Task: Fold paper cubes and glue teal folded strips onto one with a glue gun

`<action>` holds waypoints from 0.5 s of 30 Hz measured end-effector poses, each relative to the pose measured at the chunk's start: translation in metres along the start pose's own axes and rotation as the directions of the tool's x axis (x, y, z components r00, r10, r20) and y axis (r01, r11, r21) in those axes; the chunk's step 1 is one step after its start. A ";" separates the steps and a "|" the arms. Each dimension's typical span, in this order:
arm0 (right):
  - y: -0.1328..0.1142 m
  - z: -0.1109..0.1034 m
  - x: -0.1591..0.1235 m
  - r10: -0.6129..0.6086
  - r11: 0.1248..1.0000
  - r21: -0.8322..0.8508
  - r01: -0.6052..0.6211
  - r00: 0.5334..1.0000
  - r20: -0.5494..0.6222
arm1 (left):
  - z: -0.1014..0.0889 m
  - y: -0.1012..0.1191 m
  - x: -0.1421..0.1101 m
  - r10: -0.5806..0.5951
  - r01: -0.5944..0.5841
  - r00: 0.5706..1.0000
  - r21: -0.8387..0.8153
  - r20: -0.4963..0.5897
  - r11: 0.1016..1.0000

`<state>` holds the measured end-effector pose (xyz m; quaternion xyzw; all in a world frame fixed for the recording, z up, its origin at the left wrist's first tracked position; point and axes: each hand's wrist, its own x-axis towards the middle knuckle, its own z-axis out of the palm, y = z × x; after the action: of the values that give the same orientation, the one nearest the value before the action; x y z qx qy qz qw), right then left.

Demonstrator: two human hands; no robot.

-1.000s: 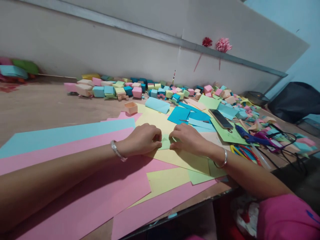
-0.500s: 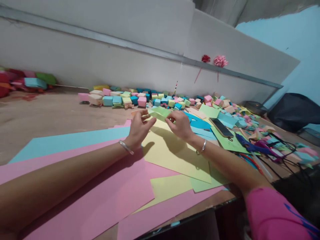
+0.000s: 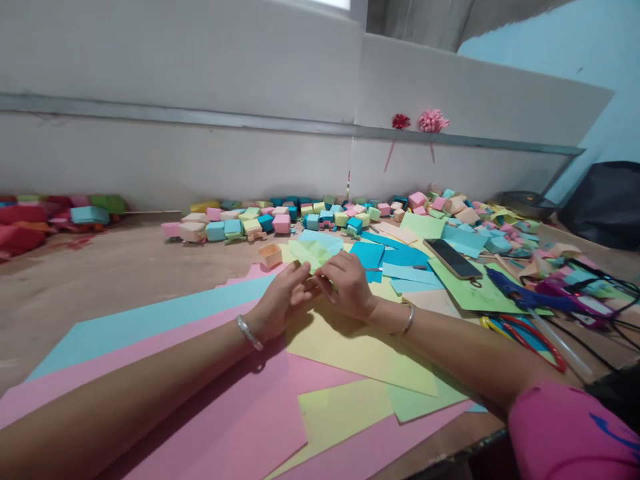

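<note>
Two bare hands meet above a counter (image 3: 150, 267) spread with coloured paper, working a small piece of light green paper (image 3: 316, 255) at its near edge. The piece sits at the fingertips, over the yellow sheet (image 3: 370, 360) and in front of the stacked blocks. It shows raised, angled faces rather than a flat surface, so its shaping looks begun but unfinished; the fingers hide how many folds it carries.

Plenty appears done around it: small paper blocks (image 3: 281, 224) in pink, blue, yellow and peach line the foot of the wall, and an open peach box (image 3: 273, 259) stands just beyond the left hand. Plenty of stock remains, with the broad pink sheet (image 3: 235, 413) and the light blue sheet (image 3: 150, 327) lying flat at left. A blue glue gun (image 3: 530, 293) rests at right, near a phone (image 3: 453, 259).

The left hand (image 3: 284, 301) reaches in from the lower left, fingers curled and thumb raised against the piece. The right hand (image 3: 347, 285) comes from the opposite side, knuckles up, its fingers bent down in a pinch. Both seem to grip the green paper, though their exact contact is partly hidden. Each wrist wears a silver bangle (image 3: 249, 333).
</note>
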<state>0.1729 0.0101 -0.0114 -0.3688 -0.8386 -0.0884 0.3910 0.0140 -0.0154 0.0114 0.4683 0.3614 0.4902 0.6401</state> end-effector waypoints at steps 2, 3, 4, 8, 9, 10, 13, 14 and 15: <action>-0.002 0.002 -0.001 -0.076 0.997 0.027 0.075 0.996 0.045 | 0.003 -0.001 -0.004 -0.059 0.058 0.998 -0.030 -0.034 0.998; -0.003 0.003 -0.001 -0.104 0.994 0.044 0.102 0.992 0.065 | 0.004 -0.001 -0.004 -0.081 0.078 0.996 -0.043 -0.049 0.996; -0.004 0.004 -0.002 -0.123 0.991 0.062 0.118 0.989 0.079 | 0.005 -0.001 -0.004 -0.090 0.088 0.994 -0.036 -0.066 0.996; -0.005 0.001 -0.001 -0.125 0.984 0.133 0.116 0.990 0.063 | 0.003 0.001 -0.002 -0.092 0.092 0.990 -0.002 -0.108 0.996; -0.005 0.000 -0.001 -0.099 0.984 0.150 0.092 0.994 0.040 | 0.003 0.001 -0.001 -0.085 0.086 0.989 0.002 -0.117 0.996; -0.005 -0.001 -0.001 -0.059 0.984 0.167 0.057 0.998 0.011 | 0.001 0.000 0.000 -0.077 0.078 0.989 0.005 -0.127 0.997; -0.003 -0.002 0.002 0.135 0.967 0.228 -0.112 0.987 -0.088 | -0.002 -0.003 0.002 -0.057 0.064 0.986 0.037 -0.159 0.997; -0.001 -0.001 0.003 0.206 0.950 0.259 -0.173 0.973 -0.107 | -0.003 -0.004 0.003 -0.049 0.059 0.984 0.055 -0.172 0.997; 0.001 0.000 0.003 0.270 0.926 0.301 -0.227 0.957 -0.108 | -0.004 -0.005 0.003 -0.040 0.055 0.982 0.078 -0.182 0.995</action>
<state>0.1719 0.0126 -0.0093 -0.4046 -0.7576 0.0565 0.5091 0.0127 -0.0121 0.0057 0.4391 0.4491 0.4998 0.5964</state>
